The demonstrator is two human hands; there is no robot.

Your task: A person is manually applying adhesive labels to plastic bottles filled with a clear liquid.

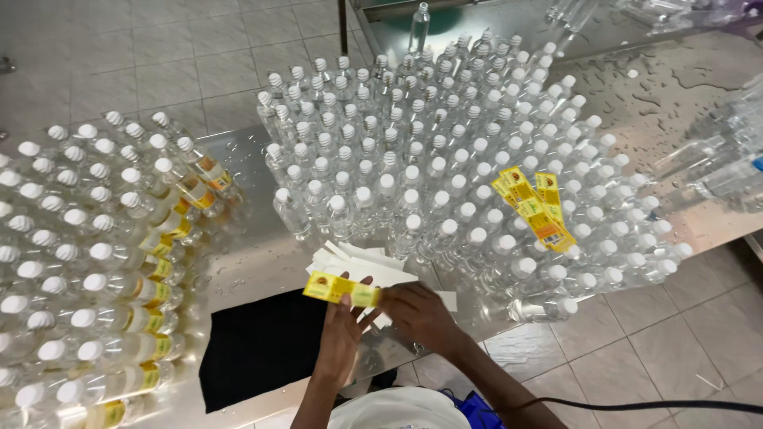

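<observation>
The person holds one yellow label (340,289) between both hands, just above the edge of the wet metal table (254,254). The left hand (338,338) is under the label with its fingers pinched on the lower edge, and the right hand (417,314) grips the right end, so the label is stretched flat between them; this looks like the way to peel it from its backing or keep it straight. Just behind the hands lies a heap of white backing strips (362,266), close enough to drop each strip without reaching. Some more yellow labels (532,206) rest on top of the caps of the unlabelled bottles (445,151), which stand upright and tightly packed in the middle of the table. On the left, the labelled bottles (119,270) lie stacked on their sides, apart from the others, probably so the two groups do not mix. A black cloth (258,345) is spread at the near edge, beside the left arm.
</observation>
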